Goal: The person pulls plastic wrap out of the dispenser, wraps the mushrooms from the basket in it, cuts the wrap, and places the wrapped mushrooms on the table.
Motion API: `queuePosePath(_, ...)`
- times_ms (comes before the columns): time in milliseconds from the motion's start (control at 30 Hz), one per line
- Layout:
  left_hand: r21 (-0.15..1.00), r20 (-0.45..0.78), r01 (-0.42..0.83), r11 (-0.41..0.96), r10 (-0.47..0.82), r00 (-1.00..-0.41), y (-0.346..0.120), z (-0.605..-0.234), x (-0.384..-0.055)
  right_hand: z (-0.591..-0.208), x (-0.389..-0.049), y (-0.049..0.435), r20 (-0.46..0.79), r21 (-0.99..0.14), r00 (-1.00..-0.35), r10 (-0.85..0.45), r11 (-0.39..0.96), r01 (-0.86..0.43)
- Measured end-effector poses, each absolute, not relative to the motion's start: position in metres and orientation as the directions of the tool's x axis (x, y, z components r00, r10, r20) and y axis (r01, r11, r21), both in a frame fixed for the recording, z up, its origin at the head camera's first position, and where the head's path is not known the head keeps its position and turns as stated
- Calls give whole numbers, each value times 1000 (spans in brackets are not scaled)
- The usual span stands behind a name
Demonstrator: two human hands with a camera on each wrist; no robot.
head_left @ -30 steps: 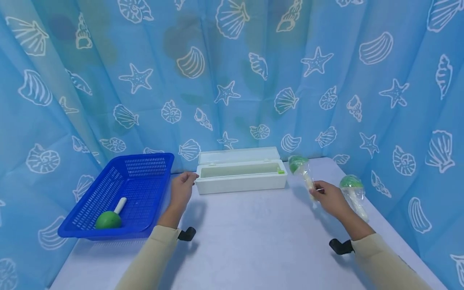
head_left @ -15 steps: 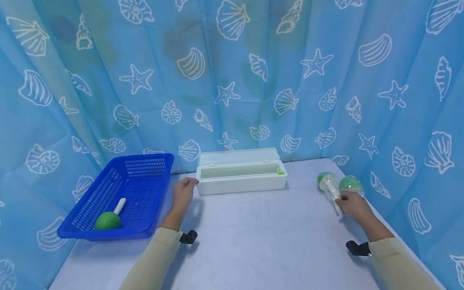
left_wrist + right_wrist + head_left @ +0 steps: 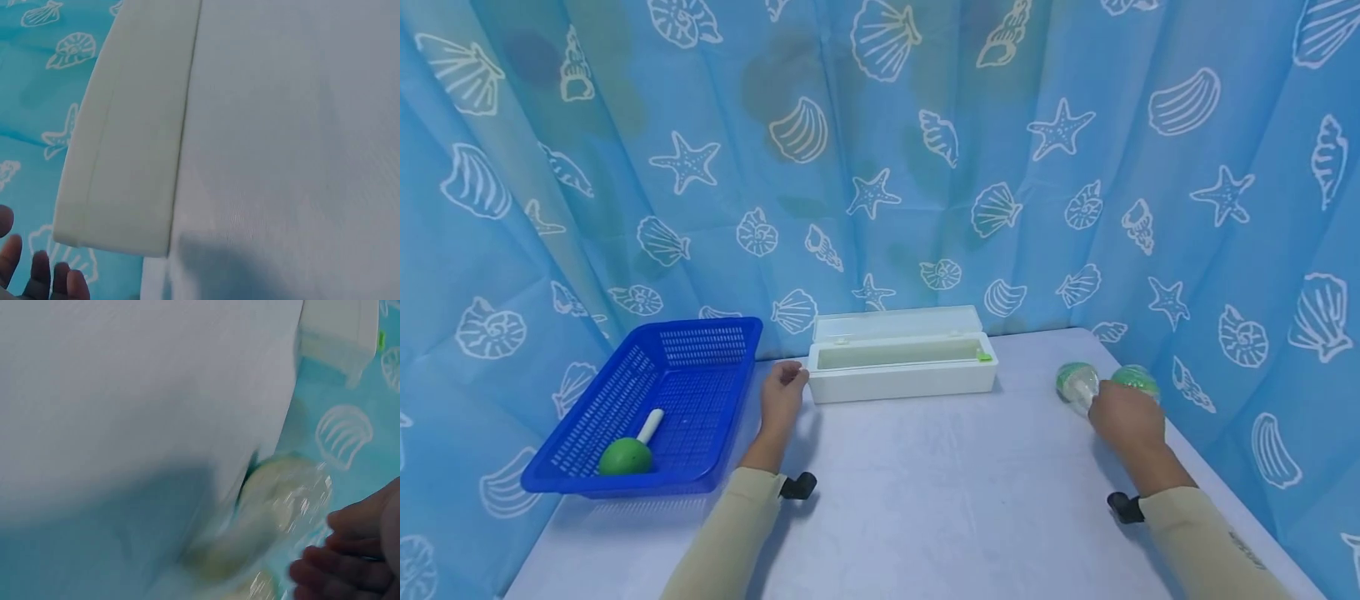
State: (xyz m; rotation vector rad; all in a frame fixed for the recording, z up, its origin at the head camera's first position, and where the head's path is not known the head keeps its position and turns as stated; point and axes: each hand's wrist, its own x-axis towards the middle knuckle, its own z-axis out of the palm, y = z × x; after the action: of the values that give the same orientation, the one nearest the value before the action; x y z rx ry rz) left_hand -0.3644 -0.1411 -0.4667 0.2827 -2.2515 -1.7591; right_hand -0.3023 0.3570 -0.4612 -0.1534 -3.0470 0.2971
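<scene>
Two green-headed maracas in clear plastic wrap lie side by side at the table's right edge, the left maraca [image 3: 1077, 383] and the right maraca [image 3: 1137, 379]. Over their handles is my right hand [image 3: 1126, 423], hiding much of them. In the right wrist view its fingers [image 3: 340, 565] are loosely bent beside a wrapped maraca [image 3: 284, 494], with nothing seen between them. My left hand [image 3: 781, 400] hovers by the left end of a long white box [image 3: 902, 383], whose lid stands raised. The left wrist view shows relaxed, spread fingers [image 3: 40, 269] apart from that box.
At the left stands a blue plastic basket [image 3: 730, 400] with an unwrapped green maraca [image 3: 627, 456] inside. A blue shell-print curtain [image 3: 880, 167] hangs behind and beside the white table [image 3: 910, 500].
My right hand carried a wrapped maraca rightward from beside the box, laid it next to the other one and let go. The left hand has barely moved.
</scene>
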Motion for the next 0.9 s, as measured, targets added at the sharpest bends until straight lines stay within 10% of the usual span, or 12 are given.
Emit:
queuePosePath(600,999,-14,-32,40,-386,-922,-129,-491,-382,-455,-369,236,220,-390,-961,-165,889,-242)
queuePosePath(900,1000,-10,-10,-1,-354,-935,-136,-491,-382,-459,-372,230,323,-399,-945,-41,900,-176)
